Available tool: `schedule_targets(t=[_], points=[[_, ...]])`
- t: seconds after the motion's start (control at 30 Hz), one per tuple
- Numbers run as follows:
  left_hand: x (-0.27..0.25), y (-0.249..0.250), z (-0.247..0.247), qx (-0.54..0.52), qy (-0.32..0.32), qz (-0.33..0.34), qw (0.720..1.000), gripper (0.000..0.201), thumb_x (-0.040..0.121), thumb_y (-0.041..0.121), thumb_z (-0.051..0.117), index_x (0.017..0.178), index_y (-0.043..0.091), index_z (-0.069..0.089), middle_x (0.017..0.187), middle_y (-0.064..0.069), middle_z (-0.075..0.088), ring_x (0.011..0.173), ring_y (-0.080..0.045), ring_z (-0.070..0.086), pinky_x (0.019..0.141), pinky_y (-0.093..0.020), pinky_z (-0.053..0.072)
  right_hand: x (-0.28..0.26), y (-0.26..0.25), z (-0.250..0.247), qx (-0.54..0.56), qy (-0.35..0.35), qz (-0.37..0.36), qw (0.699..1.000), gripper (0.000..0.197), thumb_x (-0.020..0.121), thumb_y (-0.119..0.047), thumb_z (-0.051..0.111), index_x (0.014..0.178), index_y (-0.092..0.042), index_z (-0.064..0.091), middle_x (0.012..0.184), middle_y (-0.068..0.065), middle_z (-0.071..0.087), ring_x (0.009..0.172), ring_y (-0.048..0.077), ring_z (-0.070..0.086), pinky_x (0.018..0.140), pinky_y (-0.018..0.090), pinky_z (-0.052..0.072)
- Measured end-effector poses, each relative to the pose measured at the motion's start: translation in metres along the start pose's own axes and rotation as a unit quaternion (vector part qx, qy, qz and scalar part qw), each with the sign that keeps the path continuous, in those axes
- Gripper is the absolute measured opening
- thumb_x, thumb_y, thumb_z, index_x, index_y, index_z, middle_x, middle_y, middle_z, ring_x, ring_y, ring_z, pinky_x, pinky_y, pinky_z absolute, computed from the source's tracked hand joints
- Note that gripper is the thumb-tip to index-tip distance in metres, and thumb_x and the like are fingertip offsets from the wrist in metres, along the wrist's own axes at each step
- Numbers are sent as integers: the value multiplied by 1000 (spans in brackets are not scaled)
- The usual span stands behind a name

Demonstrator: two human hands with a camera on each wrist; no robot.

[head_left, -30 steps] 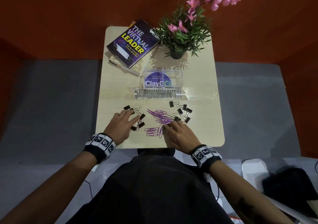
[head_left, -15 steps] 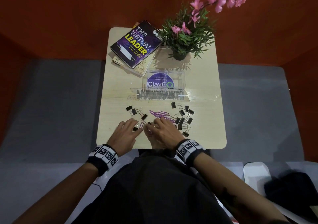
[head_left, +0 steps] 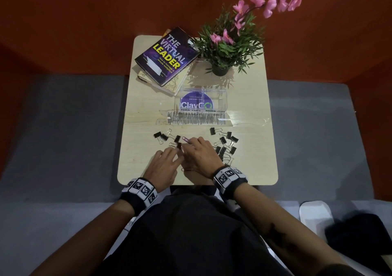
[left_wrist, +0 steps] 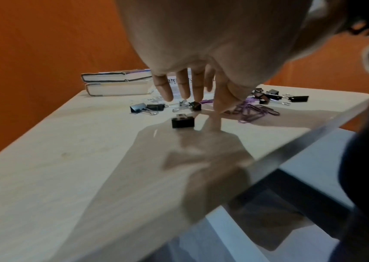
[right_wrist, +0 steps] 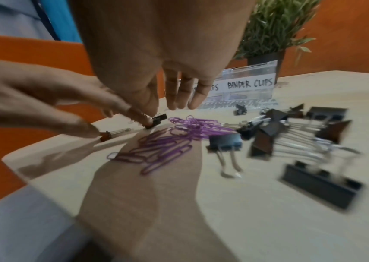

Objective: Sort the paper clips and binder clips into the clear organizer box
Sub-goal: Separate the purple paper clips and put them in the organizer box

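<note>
a: zero clips in the clear organizer box (head_left: 203, 99) as far as we can see. both compartments, labelled paper clips and binder clips, look bare from the head view, lid lying flat in front of it. box sits mid-tabletop, toward the far edge, in front of the plant (head_left: 229, 48) and books (head_left: 165, 59).

b: so sorting not started?

a: that's our read. all stock is loose near the front edge: purple paper clips (right_wrist: 170, 140) in a heap at centre, one cluster of black binder clips (head_left: 224, 146) toward the right edge, a smaller group (head_left: 163, 136) toward the left edge.

b: hands?

a: both low over the middle. left hand (head_left: 163, 165) has fingers extended, tips down on a binder clip (left_wrist: 195, 106) beside the paper clip heap. we see touching, not a closed pinch. right hand (head_left: 199, 159) is over the heap, fingers mostly straight and hanging. thumb and forefinger are close together next to the left fingertips, but blur stops us saying it holds anything.

b: so nothing lifted?

a: we can't see anything clear of the tabletop. we judge this as gathering or separating the heap before the first transfer.

b: left to do?

a: everything. every paper clip to the left compartment, every binder clip to the right one.
</note>
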State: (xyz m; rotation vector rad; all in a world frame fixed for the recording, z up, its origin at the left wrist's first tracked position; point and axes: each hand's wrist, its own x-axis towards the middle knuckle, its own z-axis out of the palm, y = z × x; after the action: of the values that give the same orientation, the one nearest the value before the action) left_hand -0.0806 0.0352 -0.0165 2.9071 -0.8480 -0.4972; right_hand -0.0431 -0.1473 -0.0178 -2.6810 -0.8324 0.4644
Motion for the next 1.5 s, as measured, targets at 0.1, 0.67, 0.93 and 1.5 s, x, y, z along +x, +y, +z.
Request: schedule_targets(t=[0.1,0.67,0.93,1.5], points=[[9,-13,-2,-1,-9,-12,1000,71,72,16,67,138,12,39,143,-14,44,128,-35,43,93,-48,45,-33,16,4,-7,23,16,1000,57,62,-12,79,115,-12,56,114,11,56,97,29,50,78,41,46],[49,1,10,-3,-29,32,999,82,86,57,54,148,19,17,158,-10,19,142,-31,21,111,-48,29,-68,59,2,-4,14,72,997,59,74,-20,74,127,-17,49,130,12,51,104,31,50,80,40,51],[51,-6,11,3,-18,21,1000,66,90,48,54,144,21,29,152,-11,33,136,-33,31,106,-49,32,-67,72,1,-14,87,94,992,31,80,-20,68,109,-13,59,117,13,58,98,31,52,76,44,48],[63,3,-3,-111,-23,-53,992,75,73,32,79,135,6,44,129,-17,49,114,-35,46,84,-44,48,-16,35,7,40,11,109,993,57,79,-28,73,126,-10,46,113,12,48,91,28,51,53,36,48]])
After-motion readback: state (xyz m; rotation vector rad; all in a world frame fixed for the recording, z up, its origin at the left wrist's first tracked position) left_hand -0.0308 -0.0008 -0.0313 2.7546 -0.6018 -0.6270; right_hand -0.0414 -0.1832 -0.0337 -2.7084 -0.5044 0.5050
